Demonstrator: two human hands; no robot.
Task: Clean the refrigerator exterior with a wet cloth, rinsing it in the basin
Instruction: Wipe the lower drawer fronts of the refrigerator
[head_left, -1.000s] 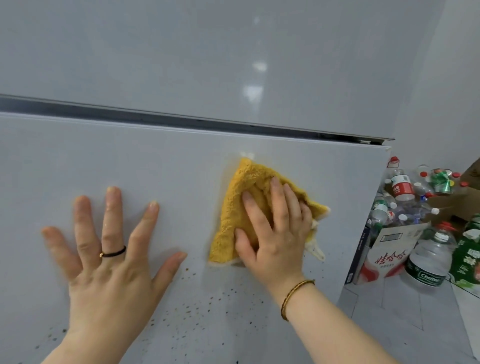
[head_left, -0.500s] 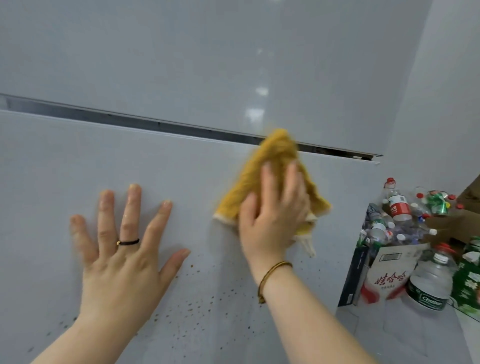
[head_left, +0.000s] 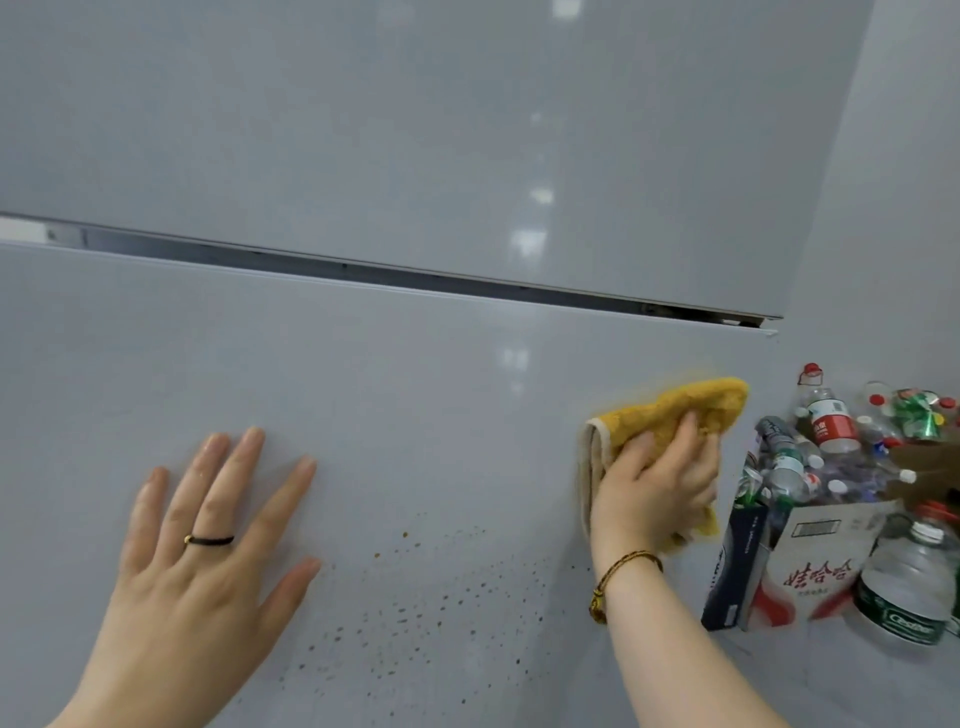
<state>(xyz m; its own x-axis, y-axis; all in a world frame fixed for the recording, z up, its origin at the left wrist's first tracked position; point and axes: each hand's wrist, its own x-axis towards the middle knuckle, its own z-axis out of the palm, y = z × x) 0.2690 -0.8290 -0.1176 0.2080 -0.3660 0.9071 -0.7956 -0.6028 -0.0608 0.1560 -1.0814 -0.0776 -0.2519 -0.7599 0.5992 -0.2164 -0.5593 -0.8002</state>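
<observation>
Head view: the left hand (head_left: 208, 551) lay flat on the lower fridge door (head_left: 415, 415), fingers straight and spread wide, holding nothing, with a dark ring (head_left: 210, 540) on one finger. It had kept that pose from the earlier frames.

The right hand (head_left: 652, 493) had its fingers curled over the yellow cloth (head_left: 696, 410) and pressed it against the door. Half a second before, the cloth was up at the dark gap (head_left: 363, 270) between the two doors, fairly near the left hand's thumb. It now sat lower, below the gap, and further out, at the door's right edge and well apart from the left hand. Most of the cloth stuck out above and beyond the fingertips; a pale hem hung on the thumb side, and a yellow corner showed past the outer edge of the hand. A braided bracelet (head_left: 618, 571) circled the right wrist.

Brown specks (head_left: 441, 597) dotted the door between the two hands, mostly below wrist level — untouched by the cloth.

Beyond the right hand, past the door's edge, stood a box (head_left: 810, 561) heaped with plastic bottles (head_left: 831, 426) — and a larger bottle (head_left: 906, 587) just beside it on the floor.
</observation>
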